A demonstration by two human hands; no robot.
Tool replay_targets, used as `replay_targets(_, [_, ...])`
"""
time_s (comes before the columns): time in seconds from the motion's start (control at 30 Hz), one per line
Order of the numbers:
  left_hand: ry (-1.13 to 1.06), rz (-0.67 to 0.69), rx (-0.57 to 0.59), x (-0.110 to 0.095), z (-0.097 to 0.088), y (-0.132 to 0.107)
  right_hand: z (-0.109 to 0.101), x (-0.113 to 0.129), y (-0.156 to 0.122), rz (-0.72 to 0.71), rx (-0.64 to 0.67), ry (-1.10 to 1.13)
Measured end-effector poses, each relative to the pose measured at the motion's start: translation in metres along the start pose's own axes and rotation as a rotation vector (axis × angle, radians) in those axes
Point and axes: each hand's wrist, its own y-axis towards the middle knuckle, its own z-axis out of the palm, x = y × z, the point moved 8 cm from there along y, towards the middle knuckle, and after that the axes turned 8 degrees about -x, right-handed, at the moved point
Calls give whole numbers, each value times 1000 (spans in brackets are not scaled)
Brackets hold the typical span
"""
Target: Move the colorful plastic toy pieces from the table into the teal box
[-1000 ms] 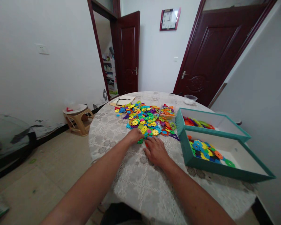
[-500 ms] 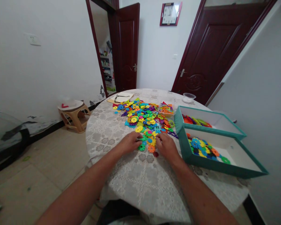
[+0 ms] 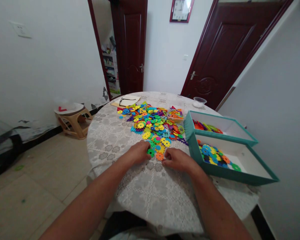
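Pieces of bright plastic (image 3: 153,121), flower-shaped discs for the most part, lie in a loose heap at the middle of the frame, on a round table (image 3: 150,200) spread with a grey patterned cloth. Both our hands are at the heap's near end, just below the frame's centre. Our left hand (image 3: 141,151) is left of it, fingers bent inward, its fingertips at the edge of a green disc (image 3: 150,153); we cannot say whether they grip it or only touch it. Our right hand (image 3: 176,159) is opposite, fingers loosely curled with a small gap between thumb and forefinger, close beside an orange disc (image 3: 159,156); whether anything is tucked inside that curl we can't make out.

Right of centre, against the heap's far side, we see a small clear tub (image 3: 175,119) full of thin coloured pieces. At the right of the frame a teal box (image 3: 242,175) holds more discs in its left end, and directly behind it a second teal-edged box (image 3: 240,118) holds red and lime pieces. Beyond the heap, toward the upper left, glasses (image 3: 127,99) rest on paper (image 3: 135,100); a clear bowl (image 3: 199,101) is near the table's far right edge.
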Motion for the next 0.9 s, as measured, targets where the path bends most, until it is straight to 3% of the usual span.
replay_targets(0.17, [-8, -33, 19, 3, 5, 11, 1, 11, -3, -60, 25, 52])
replay_targets(0.4, [-57, 31, 14, -7, 4, 10, -3, 10, 5, -71, -69, 231])
replay_targets(0.6, [-209, 12, -20, 0, 7, 5, 4, 8, 7, -84, -63, 124])
replay_targets(0.73, [-181, 15, 40, -3, 9, 9, 3, 2, 9, -22, -108, 23])
replay_targets(0.9, [-130, 44, 101, -13, 4, 13, 3, 3, 10, -49, -116, 18])
